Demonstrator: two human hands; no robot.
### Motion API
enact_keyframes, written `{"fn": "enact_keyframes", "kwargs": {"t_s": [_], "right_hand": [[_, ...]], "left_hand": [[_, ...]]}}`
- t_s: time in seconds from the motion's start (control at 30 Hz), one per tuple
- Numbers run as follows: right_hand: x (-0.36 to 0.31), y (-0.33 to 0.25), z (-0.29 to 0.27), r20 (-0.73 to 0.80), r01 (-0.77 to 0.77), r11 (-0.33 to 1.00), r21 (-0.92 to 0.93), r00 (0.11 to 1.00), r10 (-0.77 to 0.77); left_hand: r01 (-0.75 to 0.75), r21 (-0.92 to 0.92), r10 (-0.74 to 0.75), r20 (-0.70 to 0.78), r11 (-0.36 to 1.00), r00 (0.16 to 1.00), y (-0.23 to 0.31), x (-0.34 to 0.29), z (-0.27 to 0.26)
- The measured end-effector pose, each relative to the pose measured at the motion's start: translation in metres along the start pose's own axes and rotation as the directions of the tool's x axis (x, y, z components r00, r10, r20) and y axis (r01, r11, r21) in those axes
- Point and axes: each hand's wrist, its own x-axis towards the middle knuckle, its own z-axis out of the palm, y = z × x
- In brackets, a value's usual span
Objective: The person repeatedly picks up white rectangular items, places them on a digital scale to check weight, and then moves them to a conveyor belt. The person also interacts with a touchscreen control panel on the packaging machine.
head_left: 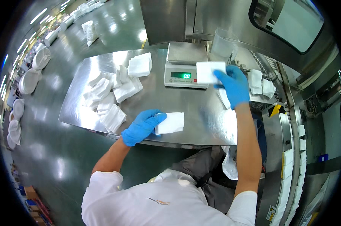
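Left hand (146, 126) and right hand (234, 84) wear blue, gripping white sheets (172, 123); white scale (181, 64) left of right hand shows green digits (186, 76).

The scale (186, 71) stands at the far edge of the table (151, 96), with a jug (224, 43) beyond its right side. Left of the scale lies a stack of pads (139, 67); nearer and further left, a heap of pads (100, 93) spreads over the table. Right of the heap, the left hand (143, 126) holds some pads (173, 123) by the near edge. The right hand (234, 86) holds a pad (208, 73) before the scale's right side. Further right, two bundles (255, 81) lie beside the table; sacks (29, 81) line the floor (61, 158) far left
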Motion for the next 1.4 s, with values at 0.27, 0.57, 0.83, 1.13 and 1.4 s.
{"fn": "enact_keyframes", "kwargs": {"t_s": [0.27, 0.57, 0.83, 1.13, 1.4], "right_hand": [[0.167, 0.059, 0.06, 0.119, 0.102, 0.915, -0.391, 0.991, -0.06], [0.16, 0.077, -0.006, -0.084, 0.087, 0.714, -0.695, 0.976, -0.201], [0.183, 0.112, -0.029, -0.008, -0.008, 0.796, -0.605, 1.0, 0.004], [0.175, 0.099, 0.008, 0.003, -0.082, 0.796, -0.6, 0.994, 0.105], [0.156, 0.085, 0.035, -0.035, -0.012, 0.674, -0.738, 0.999, -0.021]], "left_hand": [[-0.206, 0.755, 0.472, -0.153, 0.623, 0.868, 0.031, 0.008, -0.023], [-0.392, 0.514, 0.525, -0.138, 0.763, 0.84, 0.135, 0.113, -0.067], [-0.463, 0.135, 0.476, -0.085, 0.876, 0.875, 0.147, 0.209, -0.068], [-0.195, 0.17, 0.202, -0.024, 0.966, 0.979, 0.154, 0.233, -0.068], [-0.461, 0.334, 0.417, 0.198, 0.822, 0.887, 0.134, 0.286, -0.034]]}}
